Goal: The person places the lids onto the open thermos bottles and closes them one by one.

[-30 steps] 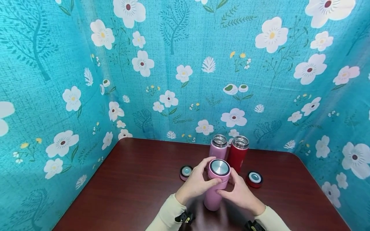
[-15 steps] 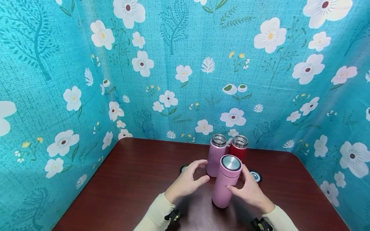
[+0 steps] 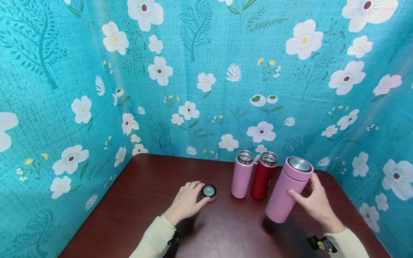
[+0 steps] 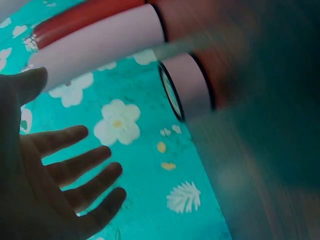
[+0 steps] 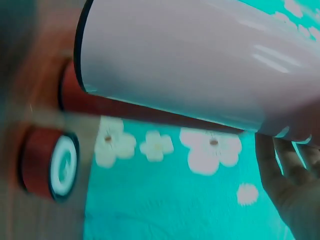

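Note:
My right hand (image 3: pixel 317 204) grips a pink thermos bottle (image 3: pixel 285 193) with its lid on, near the top. The bottle leans to the right and seems raised off the table. With fingers spread and holding nothing, my left hand (image 3: pixel 187 202) is beside a loose pink lid (image 3: pixel 208 192). In the left wrist view a gap shows between those fingers and the pink lid (image 4: pixel 187 87). Behind stand two lidless bottles, one pink (image 3: pixel 242 179) and one red (image 3: pixel 262 181), steel mouths upward. A red lid (image 5: pixel 42 162) lies on the table in the right wrist view; the held bottle hides it from the head view.
The dark brown table (image 3: pixel 145 200) has rounded far corners. A turquoise flowered cloth (image 3: pixel 206 89) hangs along its back and sides. Both lidless bottles stand close together near the back edge.
The lidded pink bottle has moved right in my right hand and now tilts. My left hand has let go of it and moved left to the loose pink lid.

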A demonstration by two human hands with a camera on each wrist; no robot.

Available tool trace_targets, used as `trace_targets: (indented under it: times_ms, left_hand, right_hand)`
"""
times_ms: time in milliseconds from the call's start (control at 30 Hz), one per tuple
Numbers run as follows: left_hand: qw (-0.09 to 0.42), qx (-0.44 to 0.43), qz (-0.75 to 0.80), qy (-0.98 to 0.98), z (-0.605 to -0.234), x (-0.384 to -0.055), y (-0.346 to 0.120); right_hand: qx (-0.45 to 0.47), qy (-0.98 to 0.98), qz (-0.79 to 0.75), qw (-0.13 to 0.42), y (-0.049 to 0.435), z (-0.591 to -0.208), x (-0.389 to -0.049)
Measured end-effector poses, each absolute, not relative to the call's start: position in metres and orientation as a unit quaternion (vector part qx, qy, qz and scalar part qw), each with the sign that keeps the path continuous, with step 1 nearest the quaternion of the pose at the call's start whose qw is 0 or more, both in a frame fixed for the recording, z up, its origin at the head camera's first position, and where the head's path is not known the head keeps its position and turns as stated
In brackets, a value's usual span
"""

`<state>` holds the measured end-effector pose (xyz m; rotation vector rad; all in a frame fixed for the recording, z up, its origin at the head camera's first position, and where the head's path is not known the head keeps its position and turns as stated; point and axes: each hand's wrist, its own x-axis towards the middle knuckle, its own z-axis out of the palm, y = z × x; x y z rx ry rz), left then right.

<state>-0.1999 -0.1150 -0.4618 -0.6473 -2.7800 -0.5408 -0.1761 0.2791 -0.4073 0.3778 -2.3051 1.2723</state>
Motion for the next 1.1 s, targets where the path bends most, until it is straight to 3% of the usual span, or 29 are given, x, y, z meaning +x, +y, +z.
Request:
trace_targets:
  times_ms: [533, 1100]
  left_hand:
    - [0.037, -0.168, -0.128, -0.977, -0.47, -0.202, -0.142]
    - [0.004, -0.177, -0.139, -0.974, -0.471, -0.198, -0.14]
  right_hand:
    - [-0.038, -0.876, 0.407, 0.255, 0.36, -0.394, -0.193]
    - [-0.13, -0.872, 0.42, 0.216, 0.384, -0.435, -0.22]
